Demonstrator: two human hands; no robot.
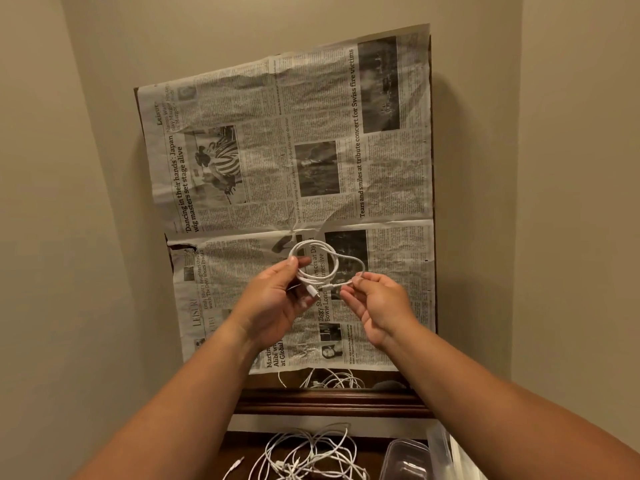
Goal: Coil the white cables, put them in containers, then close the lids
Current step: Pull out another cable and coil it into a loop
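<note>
A white cable (317,263) is wound into a small coil held up in front of a newspaper-covered panel. My left hand (277,299) pinches the coil's left side between thumb and fingers, with a plug end lying across its palm. My right hand (375,303) pinches the cable's free end at the lower right of the coil. A tangled pile of loose white cables (311,455) lies on the dark wooden surface below. A clear plastic container (405,460) stands at the bottom right, open at the top.
Newspaper (294,168) covers a wood-framed mirror (332,398) leaning on the beige wall; the uncovered strip at its foot reflects the cables. More clear plastic, maybe lids (441,448), sits right of the container.
</note>
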